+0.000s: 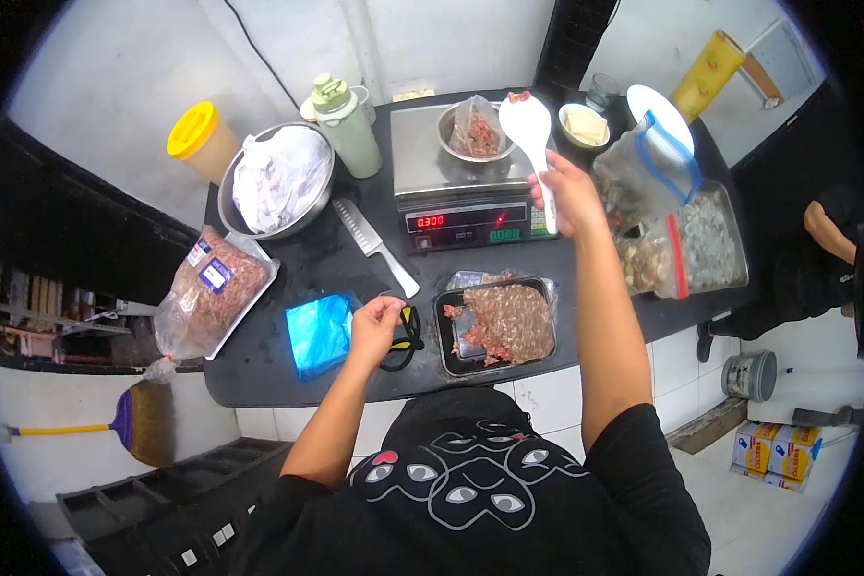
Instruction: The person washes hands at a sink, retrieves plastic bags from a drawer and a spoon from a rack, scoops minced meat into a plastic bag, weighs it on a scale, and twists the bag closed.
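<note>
In my right hand (568,195) is a white rice paddle (525,125), held by its handle, with a bit of meat at its tip. The paddle is over the right side of a digital scale (418,182) reading 0.300. On the scale sits a metal bowl (446,123) containing a clear plastic bag of ground meat (477,134). My left hand (375,324) is closed in a pinch above the table, beside a blue plastic packet (318,336) and black-and-yellow scissors (408,331); anything between its fingers is hidden. Nearby, a black tray (445,355) holds ground meat (509,322).
A knife (374,245) lies left of the scale. Further left are a bagged meat pack (216,288), a steel bowl (283,226) and a green bottle (352,134). Bags of coins (710,240) and a white plate (660,120) are right. Another person (806,278) stands far right.
</note>
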A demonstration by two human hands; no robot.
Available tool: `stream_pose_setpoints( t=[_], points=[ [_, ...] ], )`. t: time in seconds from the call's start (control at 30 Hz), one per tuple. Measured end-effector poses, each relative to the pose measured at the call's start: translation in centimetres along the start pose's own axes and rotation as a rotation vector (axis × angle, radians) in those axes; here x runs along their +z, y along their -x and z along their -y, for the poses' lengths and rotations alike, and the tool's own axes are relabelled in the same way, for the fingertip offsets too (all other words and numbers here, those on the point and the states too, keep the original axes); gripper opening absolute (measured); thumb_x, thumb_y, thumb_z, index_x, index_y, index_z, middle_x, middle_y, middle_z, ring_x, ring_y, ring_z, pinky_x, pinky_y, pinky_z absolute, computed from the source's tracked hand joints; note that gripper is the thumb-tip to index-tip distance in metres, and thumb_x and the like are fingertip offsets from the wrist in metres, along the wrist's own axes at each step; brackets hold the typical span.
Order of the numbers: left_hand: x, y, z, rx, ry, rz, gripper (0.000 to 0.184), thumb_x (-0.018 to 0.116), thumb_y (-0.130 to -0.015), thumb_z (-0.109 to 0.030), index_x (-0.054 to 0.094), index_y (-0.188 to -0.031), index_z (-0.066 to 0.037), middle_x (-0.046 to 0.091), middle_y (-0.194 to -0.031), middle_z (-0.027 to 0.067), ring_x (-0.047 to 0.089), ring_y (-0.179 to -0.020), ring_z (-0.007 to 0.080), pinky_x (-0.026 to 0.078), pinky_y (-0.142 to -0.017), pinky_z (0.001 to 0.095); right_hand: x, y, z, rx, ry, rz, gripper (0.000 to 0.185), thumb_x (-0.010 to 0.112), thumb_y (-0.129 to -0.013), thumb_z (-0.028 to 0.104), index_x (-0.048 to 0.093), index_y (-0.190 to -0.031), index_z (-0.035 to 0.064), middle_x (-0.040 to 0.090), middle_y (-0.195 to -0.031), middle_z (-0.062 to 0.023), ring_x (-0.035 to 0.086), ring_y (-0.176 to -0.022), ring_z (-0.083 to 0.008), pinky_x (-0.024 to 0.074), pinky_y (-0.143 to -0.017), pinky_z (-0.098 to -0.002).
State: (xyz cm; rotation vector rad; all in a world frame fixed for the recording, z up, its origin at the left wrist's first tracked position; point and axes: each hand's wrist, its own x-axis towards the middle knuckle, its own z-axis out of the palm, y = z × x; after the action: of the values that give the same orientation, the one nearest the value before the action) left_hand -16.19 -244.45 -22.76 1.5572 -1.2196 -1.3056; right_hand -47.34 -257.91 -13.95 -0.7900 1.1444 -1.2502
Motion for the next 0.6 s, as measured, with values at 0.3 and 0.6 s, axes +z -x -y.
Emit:
stream_pose_setpoints(
  t=[0.3,0.6],
  points=[
    [0.8,-0.6,0.9,0.001,0.020,0.052,0.015,0.055,-0.086,-0.014,0.064,-0.087,-0.001,0.059,-0.069,-0.0001,0.051,-0.062,0.0062,0.042,-0.060,0.0209,-1.0,5.1,1.2,-0.034,0.036,0.018,0.049,0.044,-0.083,-0.002,0.039,-0.131,0.0022,0.059,-0.080,-0.0074,0.055,-0.058,-0.0106,0.0462,-0.050,-0.0224],
    [-1.3,-6.3,-2.5,0.569,-0.409,-0.162,0.011,0.059,-0.081,-0.011,0.063,-0.089,-0.004,0.061,-0.073,0.0090,0.059,-0.064,0.0190,0.046,-0.060,0.0305,-4.0,14.8,-4.7,0.156,0.736,0.322,0.041,0.058,-0.076,0.004,0.058,-0.117,0.0060,0.062,-0.073,-0.0024,0.055,-0.062,-0.0075,0.0446,-0.055,-0.0230]
  ],
)
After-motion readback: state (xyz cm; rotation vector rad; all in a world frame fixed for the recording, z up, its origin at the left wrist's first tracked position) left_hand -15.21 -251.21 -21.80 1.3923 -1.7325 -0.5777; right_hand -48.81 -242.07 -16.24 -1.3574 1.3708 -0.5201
